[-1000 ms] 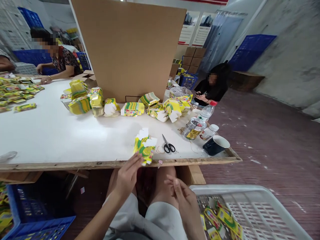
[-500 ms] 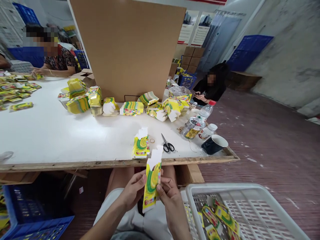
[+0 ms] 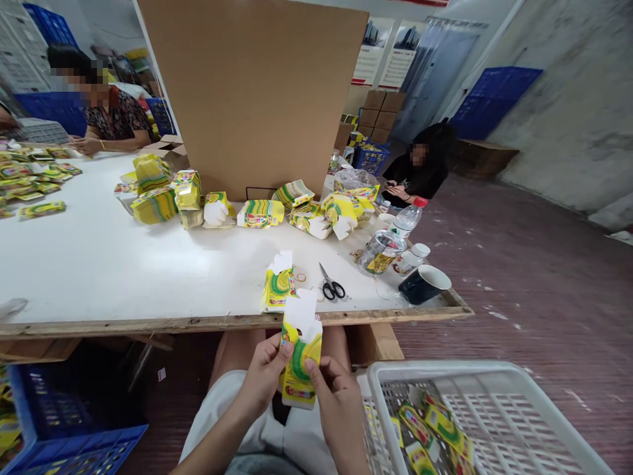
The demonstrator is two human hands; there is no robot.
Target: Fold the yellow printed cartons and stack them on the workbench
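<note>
**Both hands on one yellow-green carton, over my lap**

I hold a yellow-green carton (image 3: pixel 299 364) upright in front of me, below the near edge of the counter (image 3: pixel 99 264) and above my knees. My left hand (image 3: pixel 264 376) pinches its left edge, thumb on the printed face and the other fingers curled behind. My right hand (image 3: pixel 339 412) grips the lower right corner, thumb pressed on the front. Both hands are closed on it. The carton's white top flaps stand open, and its red-lettered end points down.

On the counter just beyond the carton lies a small stack of flat cartons (image 3: pixel 277 289) of the same print, white flaps up. Just right of the stack is a rubber band (image 3: pixel 301 278), then a pair of scissors (image 3: pixel 330 287) with black handles. Further right stand a dark mug (image 3: pixel 425 285), a glass jar (image 3: pixel 380 253) and a water bottle (image 3: pixel 406 221) with a red cap. A row of made-up cartons (image 3: pixel 217 208) runs along the foot of a tall cardboard sheet (image 3: pixel 257 92) that stands on the counter.

By my right knee is a white basket (image 3: pixel 445 367) with flat yellow-green blanks (image 3: pixel 435 429) lying inside. A blue crate (image 3: pixel 64 429) sits on the floor to my left. One person (image 3: pixel 113 115) works at the far left end of the counter, and another (image 3: pixel 420 165) sits low beyond the right end.
</note>
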